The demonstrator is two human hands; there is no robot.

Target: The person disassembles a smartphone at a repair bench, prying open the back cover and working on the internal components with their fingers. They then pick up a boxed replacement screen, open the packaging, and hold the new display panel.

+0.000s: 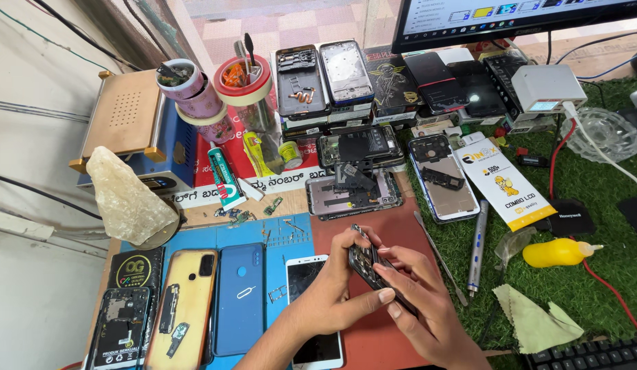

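Both my hands hold a small black phone part (pixel 365 260), tilted on edge above the red-brown mat (pixel 373 229). My left hand (pixel 335 291) grips it from the left, thumb along its lower edge. My right hand (pixel 424 301) supports it from the right and below, fingers curled under it. Thin metal tweezers (pixel 357 231) stick up at the part's top, by my left fingertips. Under my left wrist lies a white phone (pixel 306 274) with a dark screen.
Opened phone frames (pixel 352 195) and a white-backed phone (pixel 442 178) lie just beyond the mat. A blue phone (pixel 239 298) and a gold-cased one (pixel 185 305) lie at left. A screwdriver (pixel 476 243), a yellow bottle (pixel 555 252) and a cloth (pixel 534 318) rest on green turf.
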